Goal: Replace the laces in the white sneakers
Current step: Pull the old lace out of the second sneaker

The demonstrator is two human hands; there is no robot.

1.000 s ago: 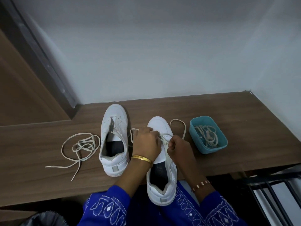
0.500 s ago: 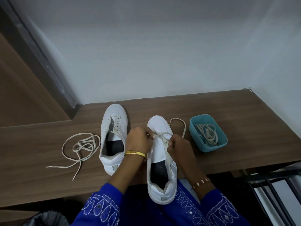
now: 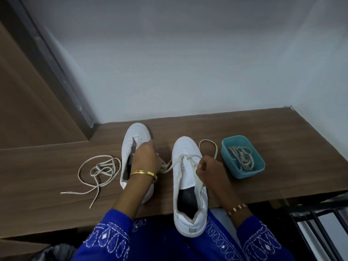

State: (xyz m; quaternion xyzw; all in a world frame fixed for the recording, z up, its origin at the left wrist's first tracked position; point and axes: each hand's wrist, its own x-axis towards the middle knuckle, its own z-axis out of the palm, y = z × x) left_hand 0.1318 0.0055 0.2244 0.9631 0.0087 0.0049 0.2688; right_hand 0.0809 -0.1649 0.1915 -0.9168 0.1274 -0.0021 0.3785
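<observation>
A brown wooden table [image 3: 244, 129] spans the view, its near edge at six o'clock against the person's blue embroidered sleeves [image 3: 105, 240]. Two white sneakers stand on it, toes pointing to twelve o'clock. The right sneaker [image 3: 188, 187] sits near the middle, its heel overhanging the table edge; the left sneaker [image 3: 134, 144] stands at its nine o'clock, partly hidden by the forearm. A teal tub [image 3: 259, 166] lies at the right sneaker's three o'clock, with a tangle of laces [image 3: 242, 158] inside. A loose lace [image 3: 98, 172] lies coiled on the wood at nine o'clock from the left sneaker.

The left hand [image 3: 146, 159], wearing a gold bangle [image 3: 144, 172], has its fingers curled around one end of the lace [image 3: 178, 161] threaded through the right sneaker's front eyelets, drawn out toward nine o'clock. The right hand [image 3: 208, 166], fingers closed in a fist, pinches the other end at the sneaker's three o'clock edge. A loop of that lace rests on the table toward one o'clock.
</observation>
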